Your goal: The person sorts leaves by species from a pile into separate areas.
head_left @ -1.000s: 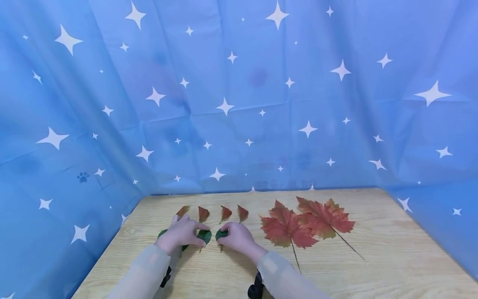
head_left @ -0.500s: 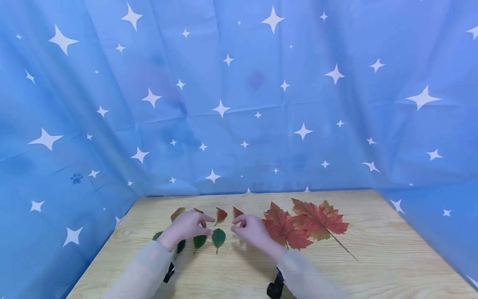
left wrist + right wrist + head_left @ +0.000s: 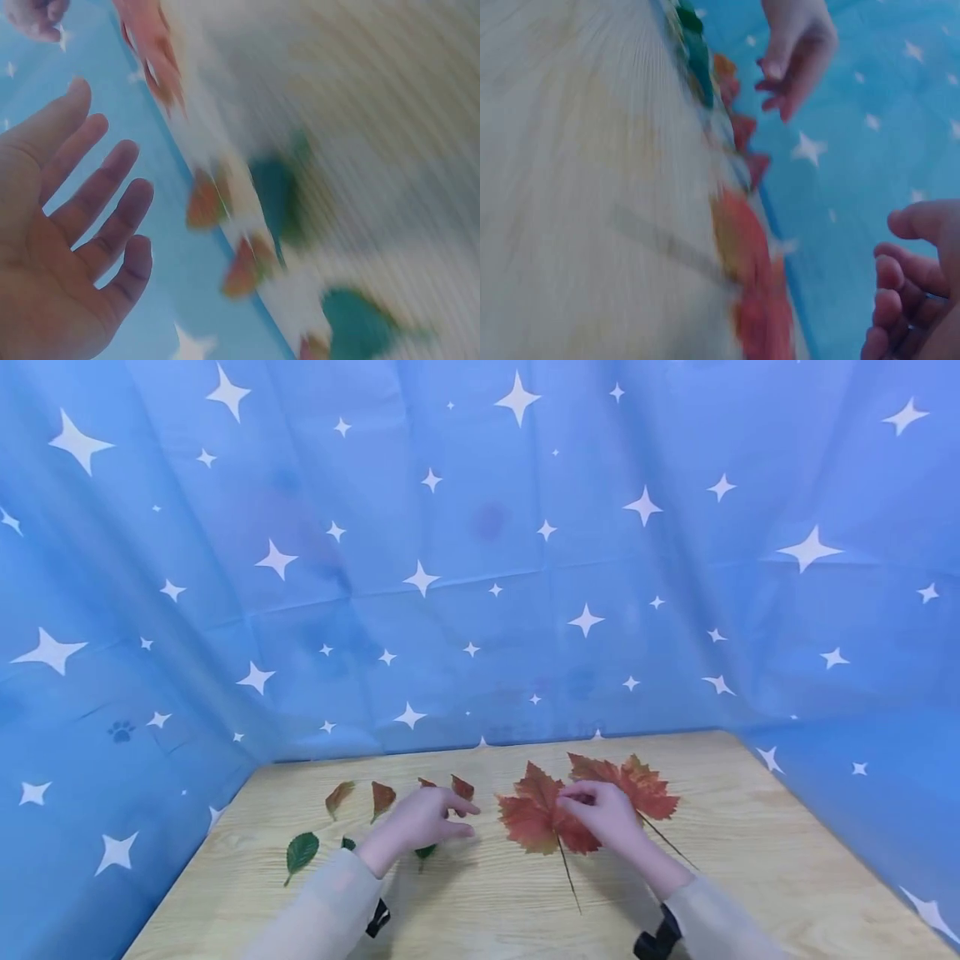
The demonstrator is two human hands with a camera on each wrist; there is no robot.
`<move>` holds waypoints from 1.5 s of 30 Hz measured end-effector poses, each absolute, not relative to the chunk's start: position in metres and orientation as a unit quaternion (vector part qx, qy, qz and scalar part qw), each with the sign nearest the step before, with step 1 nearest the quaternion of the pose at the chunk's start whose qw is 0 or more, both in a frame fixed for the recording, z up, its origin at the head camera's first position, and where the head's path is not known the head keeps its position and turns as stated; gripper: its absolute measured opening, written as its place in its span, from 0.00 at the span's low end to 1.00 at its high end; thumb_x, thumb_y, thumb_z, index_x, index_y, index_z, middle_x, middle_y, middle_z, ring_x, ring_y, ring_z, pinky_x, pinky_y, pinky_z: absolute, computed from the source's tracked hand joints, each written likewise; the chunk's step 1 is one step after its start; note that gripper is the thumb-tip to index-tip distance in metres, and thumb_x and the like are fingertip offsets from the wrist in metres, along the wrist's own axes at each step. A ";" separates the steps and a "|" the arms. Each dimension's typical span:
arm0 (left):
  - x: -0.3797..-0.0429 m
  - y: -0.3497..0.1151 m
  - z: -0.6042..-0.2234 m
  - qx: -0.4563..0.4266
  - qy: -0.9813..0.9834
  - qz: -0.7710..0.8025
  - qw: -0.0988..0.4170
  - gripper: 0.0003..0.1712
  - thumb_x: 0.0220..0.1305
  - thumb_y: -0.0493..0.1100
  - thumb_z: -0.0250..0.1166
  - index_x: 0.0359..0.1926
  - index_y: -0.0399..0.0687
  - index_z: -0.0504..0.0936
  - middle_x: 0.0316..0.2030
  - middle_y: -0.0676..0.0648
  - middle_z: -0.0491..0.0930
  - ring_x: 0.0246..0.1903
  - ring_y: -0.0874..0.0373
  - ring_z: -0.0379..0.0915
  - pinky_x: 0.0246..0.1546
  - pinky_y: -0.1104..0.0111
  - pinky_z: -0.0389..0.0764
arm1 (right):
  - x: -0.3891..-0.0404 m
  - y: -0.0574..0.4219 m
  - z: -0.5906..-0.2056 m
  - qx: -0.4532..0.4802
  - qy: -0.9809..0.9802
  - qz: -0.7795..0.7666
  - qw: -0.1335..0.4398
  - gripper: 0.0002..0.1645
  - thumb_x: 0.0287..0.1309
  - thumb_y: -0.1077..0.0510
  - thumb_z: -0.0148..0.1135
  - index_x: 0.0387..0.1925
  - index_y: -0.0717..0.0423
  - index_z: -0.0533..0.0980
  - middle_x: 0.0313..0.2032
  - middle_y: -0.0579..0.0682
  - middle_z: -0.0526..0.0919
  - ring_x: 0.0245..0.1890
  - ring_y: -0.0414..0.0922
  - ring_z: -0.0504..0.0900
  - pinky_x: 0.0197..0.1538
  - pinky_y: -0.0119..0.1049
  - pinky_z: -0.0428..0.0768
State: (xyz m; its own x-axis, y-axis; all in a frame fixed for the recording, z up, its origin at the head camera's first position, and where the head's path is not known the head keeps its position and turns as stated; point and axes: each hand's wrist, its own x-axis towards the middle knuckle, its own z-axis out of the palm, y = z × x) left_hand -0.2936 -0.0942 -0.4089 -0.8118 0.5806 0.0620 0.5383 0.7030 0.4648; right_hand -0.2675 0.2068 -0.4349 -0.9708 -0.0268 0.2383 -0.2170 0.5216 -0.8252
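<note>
My left hand (image 3: 418,822) hovers over the small leaves with nothing in it; in the left wrist view its fingers (image 3: 112,169) are spread and loosely bent. Partly hidden beneath it are a small red leaf (image 3: 426,782) and a green leaf (image 3: 425,852). Over the left large red maple leaf (image 3: 527,817) is my right hand (image 3: 603,814), fingers loosely curled and holding nothing in the right wrist view. Whether it touches the leaf I cannot tell. A second maple leaf (image 3: 654,791) lies just behind it, its stem pointing toward the front right.
Small red leaves (image 3: 382,797) form a back row on the wooden table (image 3: 750,860). Green leaves (image 3: 302,852) lie in a row before them, some hidden by the left arm. A blue star-patterned cloth (image 3: 480,568) hangs behind the table.
My right hand has let go of a green leaf, which lies in the front row, and moved right to the maple leaves. The left hand has lifted off and drifted right. The view has turned right.
</note>
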 end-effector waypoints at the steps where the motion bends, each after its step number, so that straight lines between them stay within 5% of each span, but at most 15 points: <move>1: -0.292 -0.087 -0.410 0.304 0.920 0.242 0.051 0.19 0.60 0.52 0.69 0.52 0.57 0.85 0.48 0.57 0.82 0.46 0.56 0.79 0.41 0.64 0.78 | -0.264 0.218 -0.437 0.059 -0.868 0.482 0.101 0.11 0.59 0.56 0.67 0.39 0.59 0.84 0.32 0.48 0.84 0.29 0.43 0.76 0.31 0.35 0.75; 7: -0.286 -0.047 -0.418 0.309 0.906 0.280 0.076 0.15 0.59 0.49 0.71 0.47 0.53 0.88 0.41 0.57 0.84 0.36 0.66 0.77 0.36 0.68 0.77 | -0.249 0.276 -0.445 0.000 -0.881 0.460 0.107 0.15 0.62 0.54 0.64 0.42 0.62 0.83 0.38 0.53 0.84 0.33 0.46 0.78 0.34 0.36 0.75; 13: -0.278 -0.009 -0.428 0.309 0.899 0.298 0.089 0.03 0.58 0.48 0.71 0.30 0.57 0.89 0.25 0.64 0.81 0.26 0.70 0.74 0.30 0.71 0.75 | -0.244 0.320 -0.455 -0.039 -0.889 0.443 0.111 0.19 0.63 0.53 0.63 0.45 0.66 0.82 0.43 0.58 0.83 0.37 0.44 0.77 0.38 0.36 0.75; 17: -0.272 0.017 -0.434 0.308 0.905 0.281 0.080 0.08 0.57 0.46 0.71 0.22 0.57 0.87 0.18 0.64 0.77 0.19 0.68 0.69 0.24 0.72 0.70 | -0.241 0.339 -0.461 -0.047 -0.894 0.429 0.117 0.21 0.62 0.52 0.64 0.45 0.68 0.81 0.49 0.64 0.81 0.42 0.49 0.79 0.41 0.37 0.75; 24: -0.268 0.043 -0.441 0.267 0.934 0.233 0.040 0.21 0.51 0.49 0.75 0.09 0.52 0.78 0.07 0.61 0.62 0.12 0.64 0.55 0.16 0.70 0.58 | -0.242 0.342 -0.466 -0.048 -0.895 0.431 0.102 0.19 0.58 0.54 0.66 0.43 0.68 0.82 0.38 0.56 0.84 0.36 0.44 0.79 0.40 0.38 0.75; 33: -0.271 0.059 -0.447 0.229 0.958 0.172 0.024 0.24 0.45 0.54 0.77 0.12 0.55 0.70 0.12 0.58 0.66 0.14 0.62 0.58 0.15 0.67 0.62 | -0.242 0.339 -0.468 -0.044 -0.903 0.415 0.105 0.16 0.59 0.54 0.65 0.40 0.65 0.83 0.36 0.53 0.84 0.35 0.44 0.79 0.43 0.41 0.75; 45: -0.260 0.049 -0.438 0.219 0.975 0.013 -0.025 0.16 0.49 0.40 0.69 0.13 0.53 0.72 0.14 0.54 0.68 0.18 0.59 0.64 0.16 0.63 0.69 | -0.241 0.337 -0.470 -0.037 -0.912 0.396 0.101 0.17 0.60 0.52 0.65 0.41 0.63 0.84 0.40 0.55 0.85 0.42 0.52 0.80 0.44 0.44 0.75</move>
